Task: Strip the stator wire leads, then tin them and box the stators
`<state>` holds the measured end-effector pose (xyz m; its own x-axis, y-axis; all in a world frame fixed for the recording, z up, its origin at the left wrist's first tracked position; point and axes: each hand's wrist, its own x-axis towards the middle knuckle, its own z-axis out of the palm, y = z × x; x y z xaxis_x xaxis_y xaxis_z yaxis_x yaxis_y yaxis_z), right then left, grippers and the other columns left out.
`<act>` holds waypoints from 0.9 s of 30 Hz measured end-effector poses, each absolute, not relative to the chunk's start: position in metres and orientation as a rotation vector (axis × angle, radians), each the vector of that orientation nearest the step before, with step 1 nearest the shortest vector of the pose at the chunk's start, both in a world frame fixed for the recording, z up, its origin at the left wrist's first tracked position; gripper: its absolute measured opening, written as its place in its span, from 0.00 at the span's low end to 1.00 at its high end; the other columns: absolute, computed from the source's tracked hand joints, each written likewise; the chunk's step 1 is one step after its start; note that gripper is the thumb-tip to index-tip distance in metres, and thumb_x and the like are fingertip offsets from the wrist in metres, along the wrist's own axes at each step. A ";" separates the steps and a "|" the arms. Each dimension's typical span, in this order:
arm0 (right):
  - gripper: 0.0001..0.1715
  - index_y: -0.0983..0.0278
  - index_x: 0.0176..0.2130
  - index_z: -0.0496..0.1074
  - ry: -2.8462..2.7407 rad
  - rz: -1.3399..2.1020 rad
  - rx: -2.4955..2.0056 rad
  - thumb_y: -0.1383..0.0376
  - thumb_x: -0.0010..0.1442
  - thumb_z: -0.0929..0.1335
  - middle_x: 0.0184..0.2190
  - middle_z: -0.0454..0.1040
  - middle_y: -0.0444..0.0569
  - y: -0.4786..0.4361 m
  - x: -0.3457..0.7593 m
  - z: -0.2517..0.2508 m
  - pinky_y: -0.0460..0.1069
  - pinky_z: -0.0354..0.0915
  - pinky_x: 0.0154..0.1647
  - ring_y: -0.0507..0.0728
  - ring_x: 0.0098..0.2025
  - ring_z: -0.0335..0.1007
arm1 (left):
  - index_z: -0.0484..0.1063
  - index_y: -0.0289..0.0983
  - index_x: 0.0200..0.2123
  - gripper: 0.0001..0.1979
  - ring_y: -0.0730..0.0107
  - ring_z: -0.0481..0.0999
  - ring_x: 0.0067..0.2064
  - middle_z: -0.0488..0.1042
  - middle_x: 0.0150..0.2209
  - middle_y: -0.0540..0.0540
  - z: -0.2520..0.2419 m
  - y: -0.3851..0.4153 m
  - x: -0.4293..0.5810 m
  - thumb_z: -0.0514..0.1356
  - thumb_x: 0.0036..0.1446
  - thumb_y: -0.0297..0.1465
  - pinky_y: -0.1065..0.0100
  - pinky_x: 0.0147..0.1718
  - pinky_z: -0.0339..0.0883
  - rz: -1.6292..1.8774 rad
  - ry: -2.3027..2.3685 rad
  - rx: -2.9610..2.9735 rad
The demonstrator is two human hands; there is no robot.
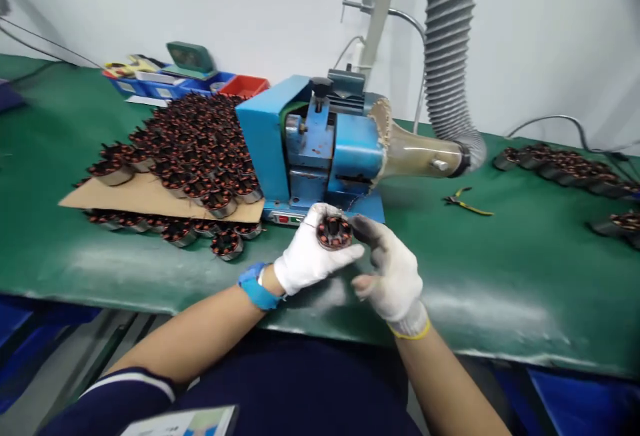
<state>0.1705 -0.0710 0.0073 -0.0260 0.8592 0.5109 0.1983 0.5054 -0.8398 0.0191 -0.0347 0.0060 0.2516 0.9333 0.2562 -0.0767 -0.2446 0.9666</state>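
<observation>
Left fingers point(349, 255) grip a copper-wound core point(335, 233); right fingers point(374, 231) curve apart beside it; badge point(183, 421) print illegible

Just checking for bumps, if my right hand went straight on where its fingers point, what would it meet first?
Your right hand would likely meet the coil part in your left hand first, though depth is unclear here.

This is looking like a factory workshop: a blue metal machine point(310, 149) is standing on a long green workbench point(500, 256), a ribbed grey duct point(450, 43) is rising from the tan funnel point(420, 151) at its side, dozens of copper-wound parts point(200, 139) are lying heaped on brown cardboard point(127, 195), and yellow-handled pliers point(457, 201) and blue bins point(160, 91) are resting there too
</observation>
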 end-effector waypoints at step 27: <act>0.18 0.67 0.49 0.74 -2.232 -0.322 -1.150 0.63 0.64 0.63 0.29 0.76 0.52 -0.070 0.189 0.026 0.52 0.64 0.31 0.58 0.30 0.70 | 0.59 0.40 0.62 0.41 0.57 0.75 0.52 0.72 0.53 0.41 0.011 -0.029 0.010 0.71 0.46 0.27 0.57 0.51 0.71 0.672 0.682 1.216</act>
<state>0.1889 -0.0698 0.0260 -0.4439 0.6558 0.6106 0.8018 0.5949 -0.0560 0.0103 -0.0292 0.0110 0.6260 0.7724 -0.1073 -0.0960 0.2128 0.9724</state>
